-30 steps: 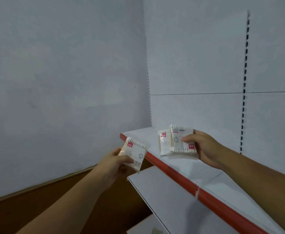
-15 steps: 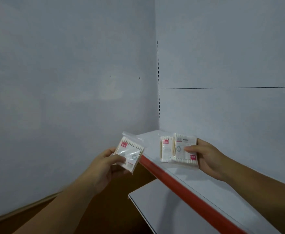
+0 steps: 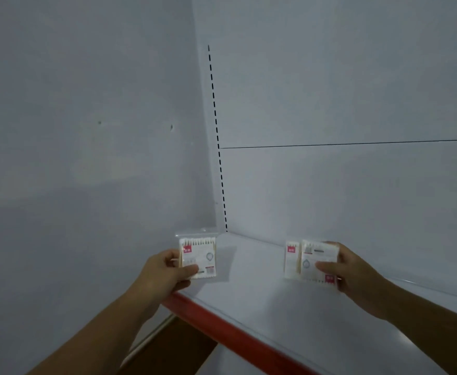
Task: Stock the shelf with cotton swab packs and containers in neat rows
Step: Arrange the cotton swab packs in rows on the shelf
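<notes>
My left hand (image 3: 165, 274) grips one clear pack of cotton swabs (image 3: 199, 257) with a red label, held upright over the left end of the white shelf (image 3: 262, 301). My right hand (image 3: 354, 274) holds two similar swab packs (image 3: 310, 259) side by side, upright, above the back part of the shelf near the rear panel. The shelf has a red front strip (image 3: 222, 326) and carries no other goods in view.
A grey wall stands to the left and a white back panel (image 3: 343, 185) with a slotted upright (image 3: 218, 136) rises behind the shelf. A brown floor or board (image 3: 173, 347) shows below the shelf edge.
Both hands moved forward over the shelf and spread apart; the left pack now hangs over the shelf's left end. My view shifted closer and to the right.
</notes>
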Tool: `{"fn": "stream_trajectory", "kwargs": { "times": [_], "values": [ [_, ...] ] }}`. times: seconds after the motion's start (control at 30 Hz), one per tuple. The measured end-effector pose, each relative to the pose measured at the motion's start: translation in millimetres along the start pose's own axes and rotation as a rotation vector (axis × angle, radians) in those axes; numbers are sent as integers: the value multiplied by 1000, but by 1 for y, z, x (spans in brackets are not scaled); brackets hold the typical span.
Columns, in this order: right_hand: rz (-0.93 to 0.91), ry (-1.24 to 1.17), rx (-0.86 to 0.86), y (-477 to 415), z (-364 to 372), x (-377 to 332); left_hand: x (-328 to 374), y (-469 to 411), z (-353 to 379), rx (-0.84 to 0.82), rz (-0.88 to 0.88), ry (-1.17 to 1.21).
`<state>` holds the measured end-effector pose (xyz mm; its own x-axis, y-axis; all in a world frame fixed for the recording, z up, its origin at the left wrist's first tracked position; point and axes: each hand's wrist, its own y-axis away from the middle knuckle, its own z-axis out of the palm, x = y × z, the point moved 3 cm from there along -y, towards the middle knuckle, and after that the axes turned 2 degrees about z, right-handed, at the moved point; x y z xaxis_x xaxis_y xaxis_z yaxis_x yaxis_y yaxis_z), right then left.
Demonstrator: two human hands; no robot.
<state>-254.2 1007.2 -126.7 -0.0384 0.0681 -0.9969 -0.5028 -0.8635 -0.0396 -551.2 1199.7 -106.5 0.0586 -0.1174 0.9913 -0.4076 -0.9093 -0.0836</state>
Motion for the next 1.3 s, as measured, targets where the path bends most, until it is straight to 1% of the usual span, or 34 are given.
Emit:
{"fn": "stream_trajectory", "kwargs": {
  "times": [0.13,0.23,0.37,0.47,0.53,0.67,0.8,0.83,0.93,1.0,1.07,1.1,1.17,1.2,1.23,1.27,1.3],
  "values": [
    [-14,21,83,-36,3,15,-3,-61,15,1,42,-97],
    [-51,28,111,-66,10,21,-10,-93,29,-58,37,-121],
    [-123,26,195,-111,19,25,-8,-140,32,-109,81,-144],
    [-134,30,256,-134,32,37,-8,-170,38,-127,105,-164],
    [-134,35,287,-146,35,46,-9,-189,49,-171,133,-167],
    [-84,-23,292,-156,29,55,-19,-232,76,-224,183,-183],
    [-50,-145,289,-152,31,54,-43,-264,93,-292,259,-397],
    [-45,-168,277,-151,32,53,-50,-270,95,-293,267,-415],
    [-32,-182,271,-148,36,47,-65,-283,100,-267,318,-352],
    [-27,-187,284,-148,39,44,-69,-289,104,-304,362,-355],
    [-15,-182,302,-147,43,42,-72,-291,106,-346,368,-288],
    [-8,-179,312,-147,45,40,-73,-290,103,-330,348,-255],
    [13,-169,329,-147,48,37,-77,-293,89,-162,349,-308],
    [27,-159,333,-147,50,35,-76,-293,83,-84,395,-359],
    [39,-151,334,-146,51,32,-72,-290,78,-45,459,-375],
    [48,-150,335,-145,54,29,-66,-285,76,-48,516,-361],
    [51,-157,329,-145,58,26,-59,-279,79,-108,541,-323]
  ]
}}
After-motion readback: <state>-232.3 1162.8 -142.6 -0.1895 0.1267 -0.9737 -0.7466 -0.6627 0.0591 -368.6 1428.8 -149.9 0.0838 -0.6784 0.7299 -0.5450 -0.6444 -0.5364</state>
